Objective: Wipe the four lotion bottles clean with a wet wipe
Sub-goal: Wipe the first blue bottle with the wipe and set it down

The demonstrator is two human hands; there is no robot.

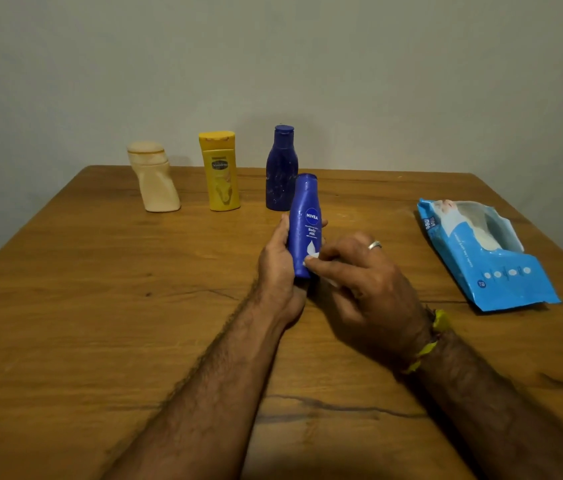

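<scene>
The wooden worktop [100,306] carries all items. A blue wet-wipe pack [487,258] lies flat at the right, well apart from the bottles. Three bottles stand upright in a row at the far edge: a beige bottle [155,181], a yellow bottle [221,171] and a dark blue bottle [280,168]. The left hand [278,268] has its grip closed around the lower body of the blue Nivea bottle [306,223], held upright in front of the dark blue bottle. The right hand [363,285] pinches a white wet wipe [313,257] against the bottle's lower front.
</scene>
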